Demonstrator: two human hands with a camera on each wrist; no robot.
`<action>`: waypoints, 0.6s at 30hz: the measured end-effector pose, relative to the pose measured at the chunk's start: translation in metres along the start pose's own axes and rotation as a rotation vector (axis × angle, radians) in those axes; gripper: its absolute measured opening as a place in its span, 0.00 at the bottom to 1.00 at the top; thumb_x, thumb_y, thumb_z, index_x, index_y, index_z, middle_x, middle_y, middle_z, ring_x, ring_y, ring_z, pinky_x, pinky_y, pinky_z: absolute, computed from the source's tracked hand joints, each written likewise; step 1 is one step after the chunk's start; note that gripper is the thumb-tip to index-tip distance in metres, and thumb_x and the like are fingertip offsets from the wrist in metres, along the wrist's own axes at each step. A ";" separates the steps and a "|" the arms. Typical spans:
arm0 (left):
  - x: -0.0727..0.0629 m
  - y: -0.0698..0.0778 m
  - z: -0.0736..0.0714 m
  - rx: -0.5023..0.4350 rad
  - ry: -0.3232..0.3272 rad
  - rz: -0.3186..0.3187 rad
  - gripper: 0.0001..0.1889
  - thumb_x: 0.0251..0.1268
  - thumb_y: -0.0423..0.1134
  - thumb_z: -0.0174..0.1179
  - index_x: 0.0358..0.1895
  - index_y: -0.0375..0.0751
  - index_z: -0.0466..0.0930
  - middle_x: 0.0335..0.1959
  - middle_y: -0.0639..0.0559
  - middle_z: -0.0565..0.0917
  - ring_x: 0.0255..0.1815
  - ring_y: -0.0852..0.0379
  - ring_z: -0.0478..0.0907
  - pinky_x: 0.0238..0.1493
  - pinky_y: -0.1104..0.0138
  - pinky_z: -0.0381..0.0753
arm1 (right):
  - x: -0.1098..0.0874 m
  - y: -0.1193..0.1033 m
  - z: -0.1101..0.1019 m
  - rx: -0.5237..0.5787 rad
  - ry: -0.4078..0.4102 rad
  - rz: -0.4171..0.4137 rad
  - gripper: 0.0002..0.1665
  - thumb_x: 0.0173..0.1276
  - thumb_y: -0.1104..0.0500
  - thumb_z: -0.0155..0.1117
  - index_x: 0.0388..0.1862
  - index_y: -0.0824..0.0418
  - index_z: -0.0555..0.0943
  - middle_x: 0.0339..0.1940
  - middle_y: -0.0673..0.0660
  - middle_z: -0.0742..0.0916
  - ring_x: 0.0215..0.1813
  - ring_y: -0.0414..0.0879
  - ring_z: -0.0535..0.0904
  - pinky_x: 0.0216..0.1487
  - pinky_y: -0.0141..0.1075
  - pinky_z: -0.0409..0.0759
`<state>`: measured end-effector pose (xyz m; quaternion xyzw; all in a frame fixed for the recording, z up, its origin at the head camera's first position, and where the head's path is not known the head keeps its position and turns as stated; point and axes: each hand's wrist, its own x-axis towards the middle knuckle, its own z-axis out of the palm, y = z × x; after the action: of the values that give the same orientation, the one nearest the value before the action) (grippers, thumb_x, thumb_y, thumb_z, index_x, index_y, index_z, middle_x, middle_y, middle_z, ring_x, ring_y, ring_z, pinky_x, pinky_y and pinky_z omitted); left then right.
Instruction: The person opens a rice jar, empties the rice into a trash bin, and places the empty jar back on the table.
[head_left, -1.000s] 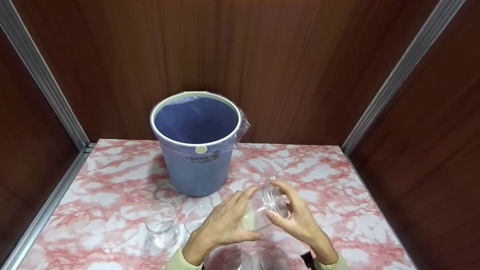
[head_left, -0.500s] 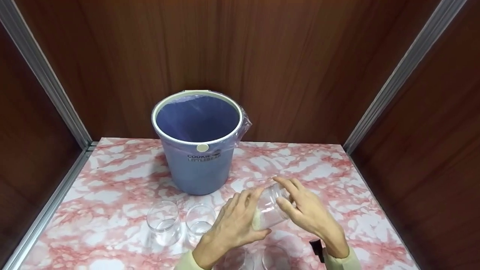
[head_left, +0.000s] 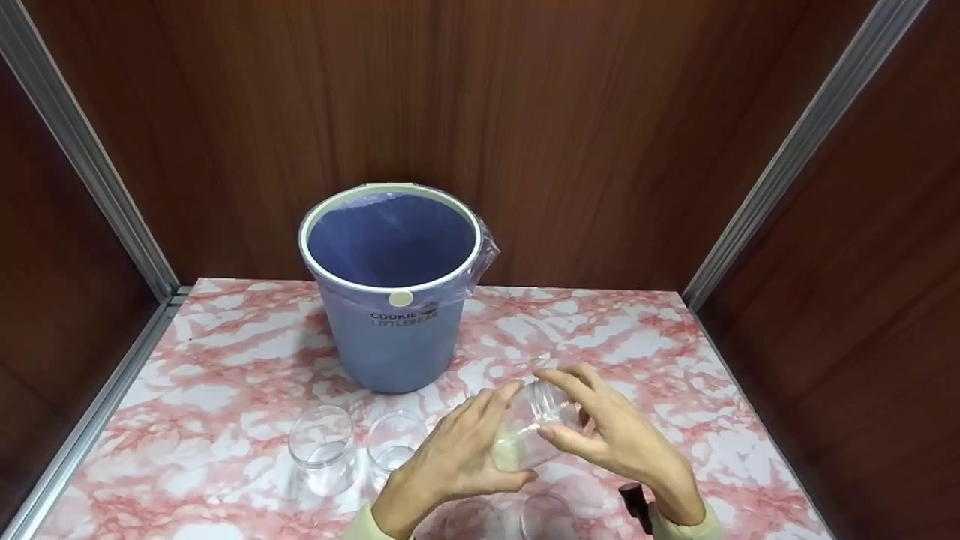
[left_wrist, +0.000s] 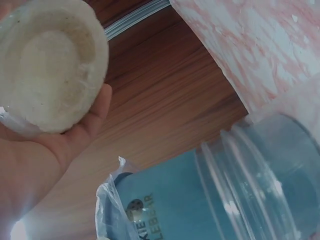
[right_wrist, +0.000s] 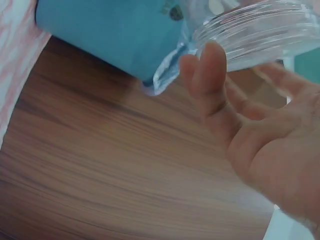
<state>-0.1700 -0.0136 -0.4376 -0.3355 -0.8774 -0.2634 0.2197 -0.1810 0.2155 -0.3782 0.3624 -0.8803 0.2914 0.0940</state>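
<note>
A clear plastic jar (head_left: 529, 435) with a ridged neck is held tilted above the table, its neck toward the upper right. My left hand (head_left: 457, 454) grips its lower end, where pale material shows; in the left wrist view this pale round base (left_wrist: 50, 75) faces the camera above the palm. At the neck, my right hand (head_left: 615, 427) curves thumb and fingers round opposite sides. The right wrist view shows the ridged neck (right_wrist: 265, 32) beside the right fingers (right_wrist: 212, 70). Part of the jar's mouth is hidden by the right hand.
Two clear jars (head_left: 322, 450) stand left of my left hand. Two more clear jars (head_left: 549, 517) are at the bottom edge, partly covered. Behind them stands a blue bin (head_left: 397, 337) with a clear liner. Wood panels (head_left: 585, 150) enclose the marbled table (head_left: 247, 345).
The right hand shifts and turns at the jar's neck, moving slightly right overall. Both hands and the jar dip a little since half a second ago. The left hand keeps its grip.
</note>
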 end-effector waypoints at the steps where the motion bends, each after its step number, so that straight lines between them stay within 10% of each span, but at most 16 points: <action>1: 0.000 -0.001 -0.001 -0.023 -0.007 0.002 0.53 0.41 0.63 0.73 0.71 0.44 0.59 0.48 0.53 0.80 0.40 0.60 0.78 0.44 0.67 0.82 | 0.000 0.000 -0.001 0.013 0.002 -0.041 0.35 0.65 0.49 0.68 0.71 0.45 0.69 0.56 0.49 0.77 0.38 0.36 0.75 0.35 0.29 0.78; 9: -0.009 -0.011 -0.006 -0.142 -0.062 -0.015 0.52 0.42 0.61 0.74 0.72 0.46 0.60 0.50 0.56 0.78 0.41 0.62 0.75 0.43 0.69 0.80 | 0.000 0.004 -0.001 0.015 -0.064 -0.239 0.42 0.57 0.51 0.75 0.70 0.50 0.70 0.71 0.54 0.72 0.66 0.47 0.74 0.60 0.42 0.79; 18: -0.009 0.000 -0.005 0.123 0.055 -0.030 0.56 0.37 0.65 0.74 0.71 0.45 0.60 0.49 0.51 0.78 0.44 0.57 0.79 0.44 0.64 0.82 | 0.005 0.003 0.006 -0.069 0.030 -0.058 0.39 0.71 0.41 0.58 0.77 0.49 0.61 0.70 0.53 0.72 0.57 0.45 0.79 0.52 0.46 0.81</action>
<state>-0.1630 -0.0208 -0.4394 -0.3007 -0.8905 -0.2214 0.2599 -0.1861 0.2109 -0.3828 0.3800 -0.8773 0.2634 0.1283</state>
